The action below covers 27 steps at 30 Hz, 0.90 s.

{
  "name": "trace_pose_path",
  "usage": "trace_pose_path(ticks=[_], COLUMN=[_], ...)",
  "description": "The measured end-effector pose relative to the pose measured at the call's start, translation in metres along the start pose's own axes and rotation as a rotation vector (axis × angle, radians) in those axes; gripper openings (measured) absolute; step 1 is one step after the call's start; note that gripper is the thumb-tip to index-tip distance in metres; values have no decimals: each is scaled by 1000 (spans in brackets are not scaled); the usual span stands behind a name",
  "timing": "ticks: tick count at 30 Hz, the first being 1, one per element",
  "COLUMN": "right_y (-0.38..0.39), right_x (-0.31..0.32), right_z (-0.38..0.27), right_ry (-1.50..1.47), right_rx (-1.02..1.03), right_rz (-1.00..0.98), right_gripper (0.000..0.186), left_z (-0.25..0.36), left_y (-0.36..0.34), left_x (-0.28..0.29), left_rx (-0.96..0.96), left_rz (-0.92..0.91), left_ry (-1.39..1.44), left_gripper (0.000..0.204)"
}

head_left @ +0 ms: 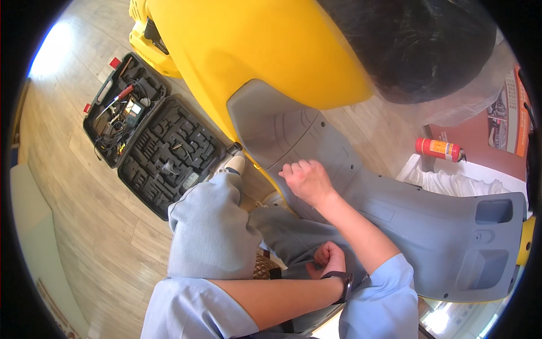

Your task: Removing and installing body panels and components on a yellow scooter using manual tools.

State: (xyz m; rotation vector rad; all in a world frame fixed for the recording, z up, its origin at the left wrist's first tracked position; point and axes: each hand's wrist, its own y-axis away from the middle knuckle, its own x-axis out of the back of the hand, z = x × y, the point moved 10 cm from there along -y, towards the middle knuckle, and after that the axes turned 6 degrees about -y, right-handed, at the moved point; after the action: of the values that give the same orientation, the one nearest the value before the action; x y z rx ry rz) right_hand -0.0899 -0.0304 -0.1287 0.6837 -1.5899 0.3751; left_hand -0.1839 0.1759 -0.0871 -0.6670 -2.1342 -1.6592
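Note:
A yellow scooter body point(243, 45) stands before me, with a grey plastic floor and leg-shield panel point(389, 203) running to the right. Over that panel's left part is my right hand point(307, 179), closed, its fingers curled down; whatever it may hold is hidden beneath it. My left hand point(328, 260), with a dark watch point(342, 280) on the wrist, is closed in a loose fist near my lap, and nothing shows in it. Screw holes dot the panel's edges.
An open black tool case point(164, 158) lies on the wooden floor point(84, 226) at left, holding a red-handled screwdriver point(121, 96) and cables. At right, a red fire extinguisher point(440, 149) lies by a white-lined box point(457, 183). A plastic-wrapped black seat point(423, 51) is at upper right.

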Motion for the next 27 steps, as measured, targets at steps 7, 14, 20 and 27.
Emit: trace_pose_path(ticks=[7,14,20,27], right_y=[-1,-1,-4,1], right_x=[9,5,11,14], right_z=[0,-1,0,-1], right_ry=[18,4,13,-37], right_rx=[-39,114,-73,-11], right_rz=[19,9,-44,41], right_gripper=[9,11,14,4], left_z=[13,6,-2,5], left_y=[-7,-2,1,-3], left_x=[-2,0,-4,-5], left_rx=[36,-37,22,1], left_rz=[30,-12,-54,-68], left_ry=[-13,-58,-41,-14], left_gripper=[41,40,39,37])
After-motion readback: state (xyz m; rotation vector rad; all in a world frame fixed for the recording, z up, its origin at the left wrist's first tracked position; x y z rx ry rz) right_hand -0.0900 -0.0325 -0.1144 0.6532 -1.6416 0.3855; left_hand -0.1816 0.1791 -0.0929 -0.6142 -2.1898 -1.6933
